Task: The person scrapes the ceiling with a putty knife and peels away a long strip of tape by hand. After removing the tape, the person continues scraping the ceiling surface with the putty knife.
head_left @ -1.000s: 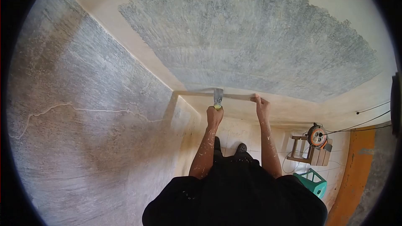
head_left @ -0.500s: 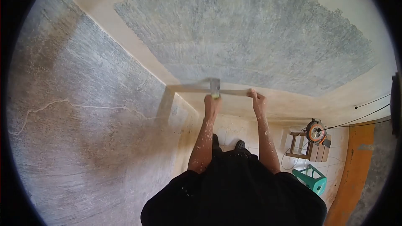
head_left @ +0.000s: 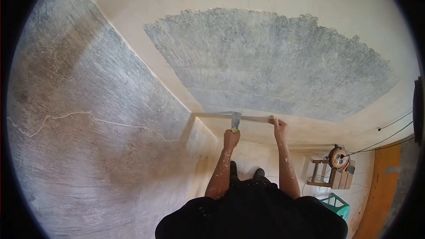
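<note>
A scraper [head_left: 236,120] with a flat metal blade and a yellowish grip is upright in my left hand [head_left: 231,139]. My fingers are wrapped round its grip. The blade lies against the pale wall near the lower edge of a large grey patch [head_left: 274,62]. My right hand [head_left: 280,130] is raised to the right of the scraper, close to the same wall, its fingers curled together. What they hold, if anything, is hidden. Pale flecks cover both forearms. Dark shadows stretch left from both hands along the wall.
To the left stands a grey, streaky wall [head_left: 88,159] with a pale wavy line, meeting the front wall at a corner. At the right, a cable reel [head_left: 339,158] sits on a wooden stool [head_left: 338,179], near a green plastic stool [head_left: 340,205]. Cables [head_left: 385,138] run to the right.
The view has tilted, so walls, hands and stools appear lower and slightly right. The scraper blade, blurred before, is now sharper. Both hands stay near the wall.
</note>
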Demonstrator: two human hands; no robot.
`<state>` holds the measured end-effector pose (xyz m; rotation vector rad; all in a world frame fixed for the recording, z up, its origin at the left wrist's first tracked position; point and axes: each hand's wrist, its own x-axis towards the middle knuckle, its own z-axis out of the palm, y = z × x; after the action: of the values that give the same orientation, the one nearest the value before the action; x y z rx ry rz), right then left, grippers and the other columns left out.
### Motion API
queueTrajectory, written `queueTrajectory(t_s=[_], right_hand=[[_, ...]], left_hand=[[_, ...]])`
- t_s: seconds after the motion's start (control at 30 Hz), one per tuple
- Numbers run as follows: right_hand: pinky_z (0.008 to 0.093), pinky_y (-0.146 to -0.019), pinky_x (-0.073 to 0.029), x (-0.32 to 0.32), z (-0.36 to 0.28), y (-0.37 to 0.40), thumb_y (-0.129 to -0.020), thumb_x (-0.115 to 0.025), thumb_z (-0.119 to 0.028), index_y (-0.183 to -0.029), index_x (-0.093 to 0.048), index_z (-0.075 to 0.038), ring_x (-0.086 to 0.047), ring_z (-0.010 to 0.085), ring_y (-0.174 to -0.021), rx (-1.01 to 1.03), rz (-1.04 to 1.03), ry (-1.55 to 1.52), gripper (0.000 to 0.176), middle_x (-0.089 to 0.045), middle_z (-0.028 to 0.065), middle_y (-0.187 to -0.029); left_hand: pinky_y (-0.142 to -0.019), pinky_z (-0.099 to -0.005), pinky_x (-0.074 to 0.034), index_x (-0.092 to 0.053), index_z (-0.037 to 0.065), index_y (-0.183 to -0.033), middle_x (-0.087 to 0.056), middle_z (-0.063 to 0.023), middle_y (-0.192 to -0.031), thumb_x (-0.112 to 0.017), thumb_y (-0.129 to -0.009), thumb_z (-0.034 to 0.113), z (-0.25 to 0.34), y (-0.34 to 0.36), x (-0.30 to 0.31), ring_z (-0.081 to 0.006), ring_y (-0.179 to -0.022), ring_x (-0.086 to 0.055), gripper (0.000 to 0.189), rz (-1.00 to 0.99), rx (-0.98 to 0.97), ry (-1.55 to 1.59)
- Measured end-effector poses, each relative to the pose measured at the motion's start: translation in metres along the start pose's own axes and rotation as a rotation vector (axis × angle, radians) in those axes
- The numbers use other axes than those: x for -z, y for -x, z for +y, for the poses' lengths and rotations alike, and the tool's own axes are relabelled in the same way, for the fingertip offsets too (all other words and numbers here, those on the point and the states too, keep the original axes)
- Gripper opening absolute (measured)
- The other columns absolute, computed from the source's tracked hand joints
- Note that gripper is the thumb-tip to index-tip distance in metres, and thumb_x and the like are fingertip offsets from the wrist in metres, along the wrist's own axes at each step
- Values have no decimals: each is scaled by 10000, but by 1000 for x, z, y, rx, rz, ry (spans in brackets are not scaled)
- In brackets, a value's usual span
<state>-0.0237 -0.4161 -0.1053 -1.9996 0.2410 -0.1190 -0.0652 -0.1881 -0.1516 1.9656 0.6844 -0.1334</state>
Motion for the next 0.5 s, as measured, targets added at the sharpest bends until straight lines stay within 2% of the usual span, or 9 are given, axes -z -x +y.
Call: queueTrajectory(t_s=[0.13,0.2,0.3,0.4,0.5], right_hand=[[301,-726,-481,-3,2,-1,-907,-546,-471,-847,-748,-32,-646,165,-732,63,30,-61,487,-715,113,-776],[297,-747,-483,-2,2,0,-906,-550,-470,-842,-746,-23,-654,172,-747,-18,7,-18,492,-715,115,-782],[297,-746,-485,-2,3,4,-903,-557,-467,-841,-745,-16,-655,174,-750,-14,6,-21,492,-714,121,-783],[299,-730,-483,1,2,-5,-901,-561,-464,-842,-744,-16,-655,172,-748,31,28,-51,488,-713,128,-781],[302,-708,-482,-2,5,1,-897,-565,-463,-837,-746,-22,-646,166,-725,-17,10,-33,481,-708,136,-762]], left_hand=[[-422,-384,-452,-600,-67,-651,-574,-161,-514,-581,-793,238,18,11,9,-266,-430,-585,337,-74,3,69],[-411,-377,-445,-595,-66,-646,-572,-151,-512,-579,-798,238,13,10,10,-249,-423,-578,341,-67,4,76],[-366,-324,-389,-542,-6,-633,-514,-65,-488,-562,-824,217,-8,-9,3,-167,-381,-502,295,-53,11,48],[-364,-320,-385,-539,-2,-637,-512,-59,-490,-560,-823,214,11,5,11,-162,-382,-501,286,-83,-2,129],[-364,-321,-388,-542,-3,-631,-514,-60,-488,-556,-825,209,-5,1,7,-163,-382,-502,288,-67,1,86]])
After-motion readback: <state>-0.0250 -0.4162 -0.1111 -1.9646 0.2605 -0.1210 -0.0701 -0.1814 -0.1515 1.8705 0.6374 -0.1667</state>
